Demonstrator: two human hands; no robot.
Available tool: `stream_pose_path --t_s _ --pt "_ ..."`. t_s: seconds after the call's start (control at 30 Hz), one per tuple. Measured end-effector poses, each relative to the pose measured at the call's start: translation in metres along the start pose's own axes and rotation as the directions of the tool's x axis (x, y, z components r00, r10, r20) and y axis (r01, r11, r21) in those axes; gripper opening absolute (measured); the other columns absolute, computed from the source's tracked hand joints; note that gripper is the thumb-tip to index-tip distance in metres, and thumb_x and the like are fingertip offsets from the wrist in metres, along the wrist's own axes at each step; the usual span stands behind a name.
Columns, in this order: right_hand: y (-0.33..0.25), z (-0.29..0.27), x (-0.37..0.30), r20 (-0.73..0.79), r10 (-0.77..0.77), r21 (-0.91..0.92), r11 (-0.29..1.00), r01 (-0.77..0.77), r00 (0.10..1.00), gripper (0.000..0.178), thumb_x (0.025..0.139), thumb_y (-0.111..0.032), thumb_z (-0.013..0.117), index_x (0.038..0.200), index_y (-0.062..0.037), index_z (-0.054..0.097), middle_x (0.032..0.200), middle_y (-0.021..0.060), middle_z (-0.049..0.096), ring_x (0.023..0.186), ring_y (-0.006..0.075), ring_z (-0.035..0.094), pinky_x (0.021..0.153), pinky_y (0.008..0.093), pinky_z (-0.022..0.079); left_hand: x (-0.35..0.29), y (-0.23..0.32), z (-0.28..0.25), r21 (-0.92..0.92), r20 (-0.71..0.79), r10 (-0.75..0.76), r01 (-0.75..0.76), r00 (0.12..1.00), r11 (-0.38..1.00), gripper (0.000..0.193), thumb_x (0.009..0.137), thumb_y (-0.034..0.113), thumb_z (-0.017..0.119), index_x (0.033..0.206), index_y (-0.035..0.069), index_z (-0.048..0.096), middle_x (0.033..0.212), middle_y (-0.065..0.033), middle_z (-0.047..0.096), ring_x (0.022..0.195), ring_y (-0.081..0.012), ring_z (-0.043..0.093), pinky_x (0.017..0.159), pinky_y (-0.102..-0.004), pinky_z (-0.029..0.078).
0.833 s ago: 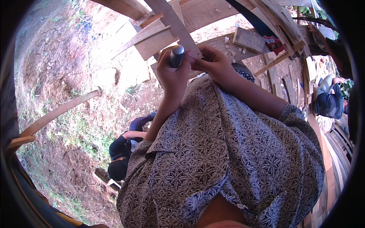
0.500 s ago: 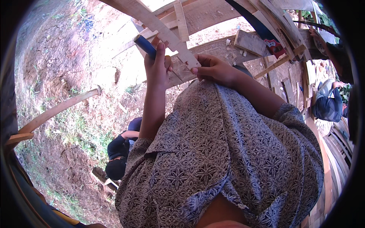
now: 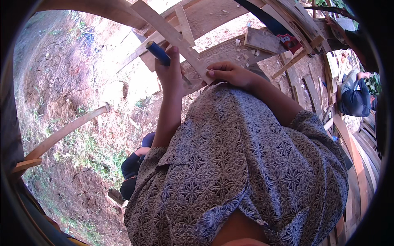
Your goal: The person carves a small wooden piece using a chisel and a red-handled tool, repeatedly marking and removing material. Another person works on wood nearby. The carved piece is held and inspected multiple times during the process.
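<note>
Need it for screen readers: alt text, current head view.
A person's left hand grips a blue-handled tool while the right hand pinches the near end of a flat wooden strip. A red-handled saw and loose boards are at upper right; other people show at both sides.

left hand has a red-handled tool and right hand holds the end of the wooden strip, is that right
No: in the head view the tool handle is blue. The left hand holds it, and the right hand holds the end of the wooden strip.

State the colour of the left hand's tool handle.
The tool handle is blue; best in the head view.
</note>
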State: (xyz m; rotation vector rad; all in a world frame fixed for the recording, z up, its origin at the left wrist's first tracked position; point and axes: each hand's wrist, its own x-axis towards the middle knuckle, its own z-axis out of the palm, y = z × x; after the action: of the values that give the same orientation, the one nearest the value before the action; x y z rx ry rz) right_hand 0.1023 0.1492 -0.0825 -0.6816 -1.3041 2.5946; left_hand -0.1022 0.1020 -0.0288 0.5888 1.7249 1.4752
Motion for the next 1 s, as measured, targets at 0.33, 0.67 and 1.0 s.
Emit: stream_pose_path --t_s 0.33,0.67,1.0 --pt "0.155 -0.126 0.040 -0.460 0.184 -0.343 0.865 -0.365 0.869 0.033 0.103 -0.031 0.062 0.120 -0.0048 0.071 0.081 0.0017 0.065 0.068 0.0114 0.060 0.058 0.0281 0.049 0.006 -0.011 -0.024 0.066 0.046 -0.027 0.024 0.999 0.998 0.044 0.101 0.027 0.067 0.134 -0.001 0.055 0.110 -0.0112 0.073 0.052 -0.0013 0.047 0.045 -0.0196 0.038" --pt "0.132 -0.101 0.007 -0.642 -0.154 -0.457 0.863 -0.214 0.751 0.044 0.093 -0.038 0.076 0.120 -0.0035 0.071 0.109 0.0127 0.075 0.104 0.0235 0.071 0.092 0.0403 0.055 -0.012 -0.039 -0.008 -0.078 0.179 0.073 -0.060 0.981 0.995 0.032 0.106 0.029 0.061 0.124 0.003 0.058 0.099 -0.0053 0.065 0.076 -0.0107 0.063 0.073 -0.0253 0.053" --pt "0.037 -0.046 -0.047 -0.431 -0.047 -0.493 0.849 -0.191 0.901 0.035 0.100 -0.032 0.070 0.116 -0.0008 0.075 0.103 0.0084 0.074 0.097 0.0148 0.068 0.091 0.0334 0.052 -0.009 -0.048 0.046 0.097 0.467 0.139 -0.207 0.873 0.974 0.044 0.105 0.037 0.061 0.129 0.000 0.062 0.112 -0.0107 0.069 0.095 -0.0170 0.068 0.084 -0.0307 0.053"
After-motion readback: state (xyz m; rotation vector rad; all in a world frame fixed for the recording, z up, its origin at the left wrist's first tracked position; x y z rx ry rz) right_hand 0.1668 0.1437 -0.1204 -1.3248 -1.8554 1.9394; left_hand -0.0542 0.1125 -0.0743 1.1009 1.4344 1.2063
